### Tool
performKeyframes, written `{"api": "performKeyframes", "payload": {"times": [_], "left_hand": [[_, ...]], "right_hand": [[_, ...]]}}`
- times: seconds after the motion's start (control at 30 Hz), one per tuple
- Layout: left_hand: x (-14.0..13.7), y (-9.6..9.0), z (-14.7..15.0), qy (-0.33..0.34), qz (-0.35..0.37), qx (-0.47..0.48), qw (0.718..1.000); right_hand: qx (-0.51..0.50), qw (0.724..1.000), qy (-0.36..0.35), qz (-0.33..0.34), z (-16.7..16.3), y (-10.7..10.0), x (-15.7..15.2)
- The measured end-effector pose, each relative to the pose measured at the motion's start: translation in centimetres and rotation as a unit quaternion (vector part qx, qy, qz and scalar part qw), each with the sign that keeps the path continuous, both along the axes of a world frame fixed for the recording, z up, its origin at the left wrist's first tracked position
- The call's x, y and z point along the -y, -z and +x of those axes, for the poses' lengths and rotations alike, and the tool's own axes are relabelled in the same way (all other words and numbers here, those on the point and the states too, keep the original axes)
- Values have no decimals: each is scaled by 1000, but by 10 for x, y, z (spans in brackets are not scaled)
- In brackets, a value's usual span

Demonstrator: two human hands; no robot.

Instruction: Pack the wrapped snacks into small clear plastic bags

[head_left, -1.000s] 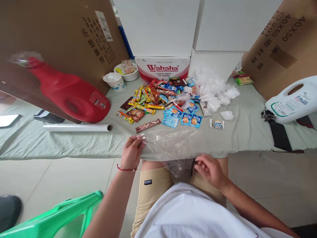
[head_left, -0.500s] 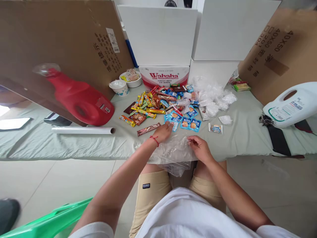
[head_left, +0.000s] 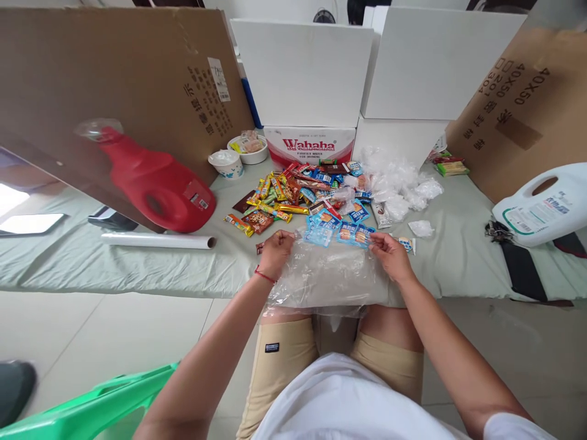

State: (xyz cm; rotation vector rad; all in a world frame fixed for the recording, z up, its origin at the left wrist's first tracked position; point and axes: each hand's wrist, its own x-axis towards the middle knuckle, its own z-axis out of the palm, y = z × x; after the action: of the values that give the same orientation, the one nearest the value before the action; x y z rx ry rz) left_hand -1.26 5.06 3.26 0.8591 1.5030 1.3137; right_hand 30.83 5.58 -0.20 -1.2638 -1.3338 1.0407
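Between pinching hands (head_left: 276, 255) (head_left: 392, 255) lies clear plastic (head_left: 332, 275).

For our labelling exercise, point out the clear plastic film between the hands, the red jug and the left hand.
Clear plastic film (head_left: 332, 275), head view: its spread middle.
Red jug (head_left: 166, 178), head view: side of its body.
Left hand (head_left: 276, 254), head view: back of the hand.

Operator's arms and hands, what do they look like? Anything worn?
Both the left hand and right hand are ungloved, with bare forearms. A thin red cord-like bracelet circles the left wrist; the right wrist has none. A plain white sleeve shows on the right arm, ending near the elbow. The left sleeve is out of view.
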Motion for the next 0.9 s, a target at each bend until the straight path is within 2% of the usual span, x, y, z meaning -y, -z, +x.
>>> {"api": "performKeyframes", "payload": {"times": [0.1, 0.2, 0.27, 0.3, 0.33, 0.4, 0.47, 0.53, 0.63, 0.7, 0.8, 0.9], "left_hand": [[-5, 10, -9, -50, 9, -82, 995], [0, 8, -9, -118, 23, -130, 984], [10, 0, -5, -167, 82, -217, 958], [16, -5, -2, -167, 123, -268, 941], [21, -10, 1, -136, 164, -317, 924], [28, -15, 7, 12, 215, -391, 895], [29, -10, 10, 173, 206, -442, 856], [25, 4, 9, 256, 165, -483, 821], [20, 29, 3, 284, 136, -519, 795], [21, 40, -1, 288, 143, -535, 781], [24, 44, -4, 288, 148, -554, 767], [25, 42, -5, 293, 151, -559, 761]], "right_hand": [[28, 999, 12, -34, 7, -1, -16], [84, 995, 7, -50, 10, -1, -27], [133, 990, -1, -38, 11, -1, -31], [164, 986, -2, -31, 12, -2, -33], [205, 978, -2, -27, 14, -4, -35], [325, 946, -4, -15, 17, -12, -40], [460, 888, -11, 11, 15, -27, -51], [541, 839, -21, 54, 3, -49, -69], [570, 810, -59, 120, -43, -84, -112], [591, 789, -102, 133, -86, -99, -146], [624, 759, -142, 120, -146, -106, -190], [650, 733, -171, 106, -172, -100, -213]]}}
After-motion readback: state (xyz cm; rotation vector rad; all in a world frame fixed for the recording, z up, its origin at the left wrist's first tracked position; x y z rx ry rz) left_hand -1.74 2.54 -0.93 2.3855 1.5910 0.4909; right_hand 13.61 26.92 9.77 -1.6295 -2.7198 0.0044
